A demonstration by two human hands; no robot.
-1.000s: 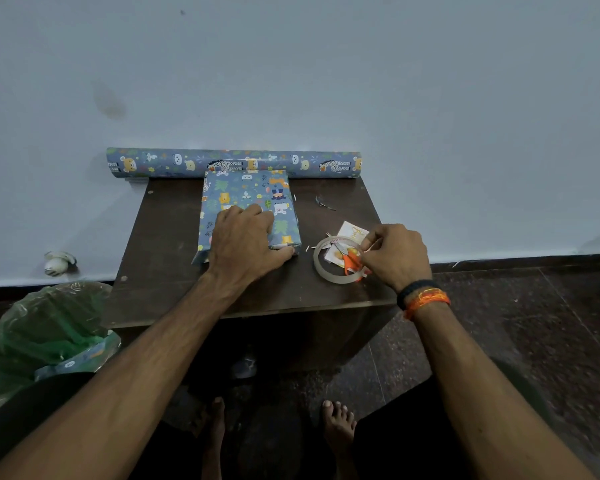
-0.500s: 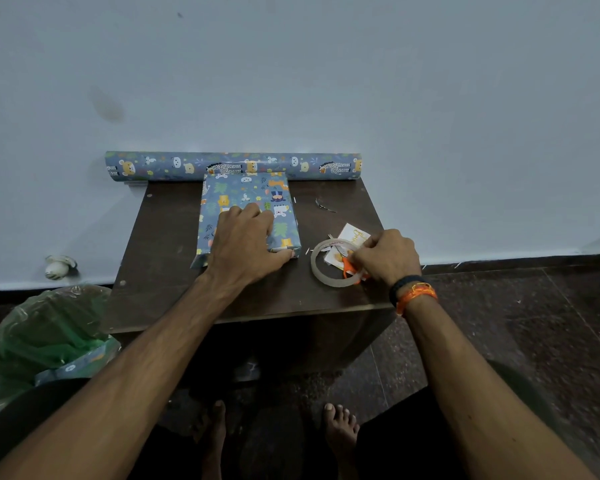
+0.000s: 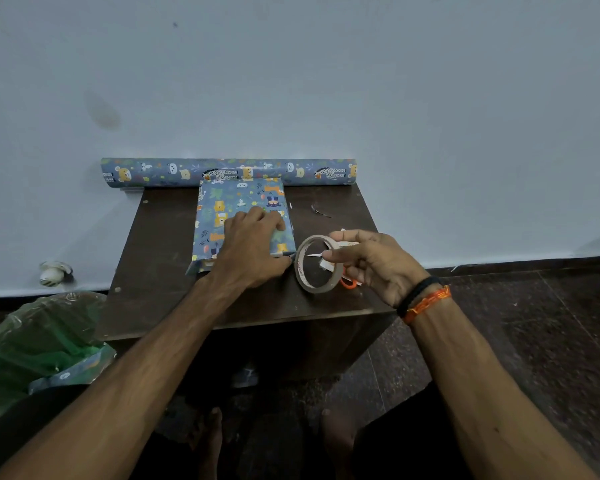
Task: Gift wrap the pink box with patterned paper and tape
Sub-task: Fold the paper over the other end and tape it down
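The box (image 3: 236, 206), wrapped in blue animal-patterned paper, lies on the dark brown table (image 3: 160, 258); none of its pink shows. My left hand (image 3: 253, 247) rests flat on the box's near right part, fingers spread, pressing the paper down. Just right of it my right hand (image 3: 371, 261) pinches the tape roll (image 3: 317, 265), which is lifted and tilted up on edge above the table. Orange-handled scissors (image 3: 350, 283) lie under the roll, mostly hidden.
The roll of patterned paper (image 3: 229, 172) lies along the table's back edge against the wall. A small paper scrap (image 3: 321, 211) sits at the back right. A green plastic bag (image 3: 32, 348) stands on the floor to the left. My bare feet show below.
My right hand has lifted the tape roll off the table and tipped it upright. The left hand stays pressed on the wrapped box.
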